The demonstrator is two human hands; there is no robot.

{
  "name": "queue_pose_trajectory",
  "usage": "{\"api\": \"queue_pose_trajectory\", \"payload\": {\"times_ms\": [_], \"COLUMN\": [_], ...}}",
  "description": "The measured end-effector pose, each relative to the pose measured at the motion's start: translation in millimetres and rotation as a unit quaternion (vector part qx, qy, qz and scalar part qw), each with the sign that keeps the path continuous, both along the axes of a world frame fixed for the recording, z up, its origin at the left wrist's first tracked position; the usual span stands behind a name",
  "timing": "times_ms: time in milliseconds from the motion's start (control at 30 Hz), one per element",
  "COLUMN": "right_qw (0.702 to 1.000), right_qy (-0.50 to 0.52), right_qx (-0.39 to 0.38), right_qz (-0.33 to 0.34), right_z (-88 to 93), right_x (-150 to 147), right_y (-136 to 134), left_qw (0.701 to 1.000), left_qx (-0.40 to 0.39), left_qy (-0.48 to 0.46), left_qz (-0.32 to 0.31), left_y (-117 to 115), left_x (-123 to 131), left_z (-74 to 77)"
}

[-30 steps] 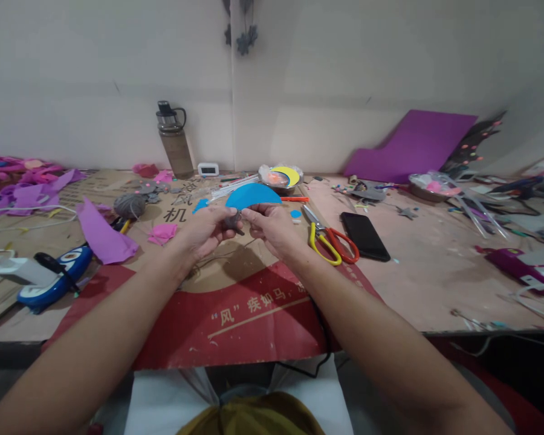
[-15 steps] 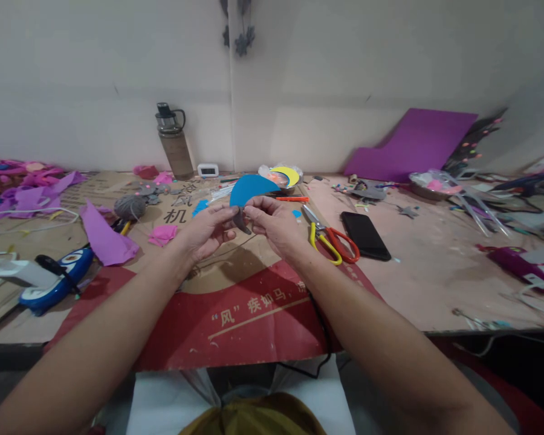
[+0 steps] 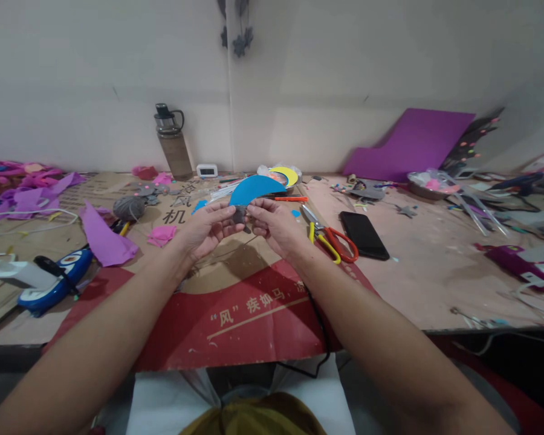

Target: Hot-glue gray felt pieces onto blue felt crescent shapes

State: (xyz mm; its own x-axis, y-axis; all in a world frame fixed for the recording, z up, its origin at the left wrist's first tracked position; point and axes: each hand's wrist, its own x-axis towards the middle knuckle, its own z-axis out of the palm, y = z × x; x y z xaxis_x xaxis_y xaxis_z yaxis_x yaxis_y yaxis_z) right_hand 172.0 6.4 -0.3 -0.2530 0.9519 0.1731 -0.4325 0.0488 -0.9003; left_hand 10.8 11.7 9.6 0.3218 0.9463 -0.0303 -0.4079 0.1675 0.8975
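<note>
Between my two hands is a small dark grey felt-like piece [image 3: 240, 219], its outline partly covered by fingers. My left hand [image 3: 213, 228] pinches its left side with thumb and fingers. On its right side, my right hand [image 3: 272, 222] has a pinch grip too. Just beyond the fingertips lies a curved blue sheet [image 3: 256, 188], with a yellow crescent [image 3: 286, 176] behind it. Scissors [image 3: 329, 237] with yellow and red handles rest right of my right hand. Under both hands spreads a brown and red cardboard sheet [image 3: 263, 329].
A black phone [image 3: 365, 234] lies right of the scissors. Grey yarn [image 3: 129, 207], purple scraps [image 3: 104, 235] and a blue-and-white device [image 3: 57, 284] are at left. A bottle [image 3: 174, 145] stands by the wall. A purple sheet [image 3: 410, 145] leans at the back right.
The grey piece has turned between my fingers: earlier it showed as a narrow curved strip, now a broader face shows. Both hands stay nearly in place.
</note>
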Motion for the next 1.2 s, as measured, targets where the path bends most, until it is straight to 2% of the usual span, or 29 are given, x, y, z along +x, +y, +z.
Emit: {"api": "queue_pose_trajectory", "payload": {"times_ms": [300, 433, 533, 700, 833, 967, 1100, 1200], "right_qw": [1.0, 0.998, 0.985, 0.926, 0.838, 0.767, 0.729, 0.724], "right_qy": [-0.016, -0.038, -0.116, -0.251, -0.373, -0.439, -0.485, -0.491], "right_qx": [0.011, 0.032, 0.087, 0.218, 0.329, 0.413, 0.432, 0.432], "right_qz": [0.003, -0.037, -0.099, -0.18, -0.225, -0.221, -0.218, -0.22], "right_z": [0.4, -1.2, -3.9, -4.9, -4.7, -9.6, -14.4, -13.9], "right_x": [-1.9, -2.4, -1.5, -0.6, -1.2, 0.5, 3.0, 3.5], "right_y": [-1.9, -0.5, 0.9, -3.0, -6.5, -5.1, -3.8, -4.8], "left_qw": [0.999, 0.992, 0.98, 0.976, 0.99, 0.997, 0.995, 0.991], "left_qx": [0.021, 0.062, 0.089, 0.088, 0.064, -0.012, -0.014, 0.016], "left_qy": [0.031, 0.102, 0.157, 0.173, 0.1, 0.035, 0.063, 0.094], "left_qz": [0.006, 0.048, 0.08, 0.102, 0.071, 0.063, 0.077, 0.091], "left_y": [1.1, 0.2, -0.9, -0.5, -1.7, -3.9, -3.9, -2.4], "left_x": [2.4, 3.1, 3.8, 6.6, 8.7, 7.1, 3.9, 3.2], "left_z": [-2.2, -4.4, -5.5, -8.8, -4.4, 7.3, 11.1, 6.9]}}
